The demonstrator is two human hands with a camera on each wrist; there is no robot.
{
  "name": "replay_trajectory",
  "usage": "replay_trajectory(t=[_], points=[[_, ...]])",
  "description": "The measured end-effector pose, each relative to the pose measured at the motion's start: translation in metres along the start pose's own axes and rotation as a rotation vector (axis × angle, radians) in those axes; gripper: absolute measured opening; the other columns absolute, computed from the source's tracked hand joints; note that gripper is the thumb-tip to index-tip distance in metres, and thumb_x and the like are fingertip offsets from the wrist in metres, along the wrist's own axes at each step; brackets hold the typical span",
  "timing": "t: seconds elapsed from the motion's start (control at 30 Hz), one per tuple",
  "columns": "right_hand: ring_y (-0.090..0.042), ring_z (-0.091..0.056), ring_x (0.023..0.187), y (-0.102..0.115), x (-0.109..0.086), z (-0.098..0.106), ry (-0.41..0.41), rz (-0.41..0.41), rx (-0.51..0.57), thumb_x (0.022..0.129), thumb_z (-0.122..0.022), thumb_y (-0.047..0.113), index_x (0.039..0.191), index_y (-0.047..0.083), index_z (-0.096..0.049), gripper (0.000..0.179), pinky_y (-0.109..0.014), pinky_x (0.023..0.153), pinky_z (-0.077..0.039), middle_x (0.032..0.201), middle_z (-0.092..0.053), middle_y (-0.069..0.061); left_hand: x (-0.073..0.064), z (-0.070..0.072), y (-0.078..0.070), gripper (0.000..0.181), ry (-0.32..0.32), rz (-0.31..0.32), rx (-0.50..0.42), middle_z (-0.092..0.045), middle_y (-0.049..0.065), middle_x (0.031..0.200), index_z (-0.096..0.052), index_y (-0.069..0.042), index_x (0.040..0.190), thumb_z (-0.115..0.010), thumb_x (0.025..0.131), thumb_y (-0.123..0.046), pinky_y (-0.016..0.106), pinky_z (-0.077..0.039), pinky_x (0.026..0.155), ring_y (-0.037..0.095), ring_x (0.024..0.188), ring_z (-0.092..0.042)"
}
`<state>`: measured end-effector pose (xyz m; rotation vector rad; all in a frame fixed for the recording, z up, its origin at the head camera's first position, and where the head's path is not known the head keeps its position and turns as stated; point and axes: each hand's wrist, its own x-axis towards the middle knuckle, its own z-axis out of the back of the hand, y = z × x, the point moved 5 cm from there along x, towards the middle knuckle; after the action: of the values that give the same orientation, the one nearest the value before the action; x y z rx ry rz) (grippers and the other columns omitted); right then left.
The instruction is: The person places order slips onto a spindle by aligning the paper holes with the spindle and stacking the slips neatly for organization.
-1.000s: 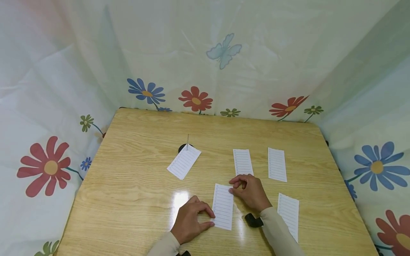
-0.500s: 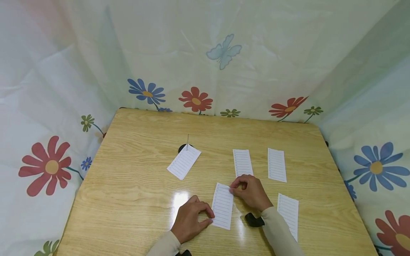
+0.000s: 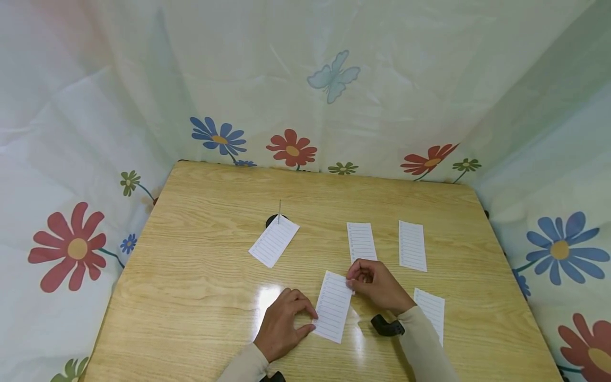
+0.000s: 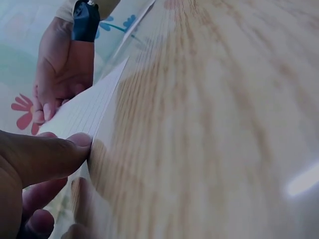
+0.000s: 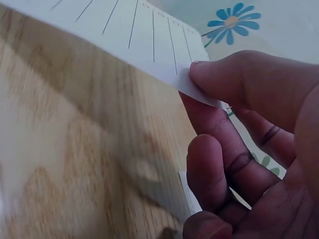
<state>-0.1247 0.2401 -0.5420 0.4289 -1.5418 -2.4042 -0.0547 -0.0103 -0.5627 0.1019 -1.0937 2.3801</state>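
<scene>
A white lined paper slip with a column of small boxes is held at a slant above the near middle of the wooden table. My left hand holds its lower left edge between thumb and fingers; the thumb shows on that edge in the left wrist view. At the upper right corner my right hand pinches the slip, with the thumb on its lined face and a finger behind. In the right wrist view that corner bends slightly and the paper is raised off the table.
Behind, a similar slip lies against a thin upright spike on a black round base. More slips lie behind the right hand, at the right, and partly under the right sleeve. A flowered curtain surrounds the table.
My right hand has shifted slightly right and the slip's upper end has gone with it, tilting more. The left hand has moved slightly left at the lower edge. The other slips stay put.
</scene>
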Motion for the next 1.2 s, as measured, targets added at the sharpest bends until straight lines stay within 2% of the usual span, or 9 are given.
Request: replay_trajectory(t=[0.2, 0.33, 0.47, 0.67, 0.87, 1.2], points=[[-0.01, -0.062, 0.071, 0.002, -0.001, 0.003, 0.017, 0.022, 0.085, 0.099, -0.074, 0.009, 0.101, 0.007, -0.073, 0.003, -0.027, 0.063, -0.053, 0.086, -0.068, -0.012, 0.0, 0.001, 0.0, 0.032, -0.028, -0.014, -0.002, -0.072, -0.017, 0.103, -0.076, -0.03, 0.092, -0.099, 0.072, -0.02, 0.019, -0.052, 0.08, 0.002, 0.091, -0.052], [-0.01, -0.064, 0.072, 0.002, -0.001, 0.003, 0.022, 0.023, 0.124, 0.1, -0.074, 0.012, 0.102, 0.006, -0.074, 0.007, -0.028, 0.064, -0.054, 0.089, -0.07, -0.012, 0.0, 0.002, 0.001, 0.029, -0.029, -0.003, -0.015, -0.074, -0.019, 0.097, -0.077, -0.031, 0.091, -0.097, 0.074, -0.017, 0.014, -0.048, 0.076, 0.001, 0.085, -0.051], [-0.008, -0.063, 0.072, 0.001, 0.0, 0.004, 0.008, 0.018, 0.113, 0.099, -0.076, 0.013, 0.103, 0.008, -0.076, 0.006, -0.026, 0.063, -0.053, 0.089, -0.071, -0.01, 0.001, 0.003, 0.005, 0.026, -0.012, 0.059, -0.106, -0.073, -0.021, 0.094, -0.079, -0.032, 0.092, -0.092, 0.081, -0.013, 0.013, -0.044, 0.072, 0.0, 0.081, -0.048], [-0.009, -0.061, 0.071, 0.003, 0.002, 0.007, -0.036, 0.02, 0.076, 0.096, -0.079, 0.013, 0.103, 0.009, -0.078, 0.008, -0.027, 0.062, -0.05, 0.086, -0.072, -0.007, 0.001, 0.012, 0.013, 0.02, -0.003, 0.183, -0.291, -0.07, -0.02, 0.089, -0.08, -0.032, 0.097, -0.085, 0.089, -0.014, 0.019, -0.047, 0.073, 0.006, 0.078, -0.052], [-0.01, -0.059, 0.072, 0.007, 0.004, 0.008, -0.05, 0.018, 0.066, 0.094, -0.081, 0.013, 0.101, 0.011, -0.08, 0.007, -0.027, 0.061, -0.047, 0.084, -0.07, -0.003, 0.002, 0.025, 0.018, 0.018, -0.017, 0.244, -0.345, -0.072, -0.023, 0.089, -0.08, -0.035, 0.098, -0.082, 0.093, -0.018, 0.023, -0.048, 0.073, 0.015, 0.078, -0.056], [-0.012, -0.058, 0.072, 0.016, 0.012, 0.005, -0.06, 0.005, 0.038, 0.091, -0.085, 0.017, 0.096, 0.012, -0.079, 0.009, -0.026, 0.063, -0.048, 0.084, -0.07, -0.003, 0.007, 0.043, 0.018, 0.018, -0.034, 0.202, -0.315, -0.072, -0.022, 0.09, -0.08, -0.033, 0.098, -0.082, 0.094, -0.016, 0.029, -0.052, 0.074, 0.019, 0.081, -0.059]])
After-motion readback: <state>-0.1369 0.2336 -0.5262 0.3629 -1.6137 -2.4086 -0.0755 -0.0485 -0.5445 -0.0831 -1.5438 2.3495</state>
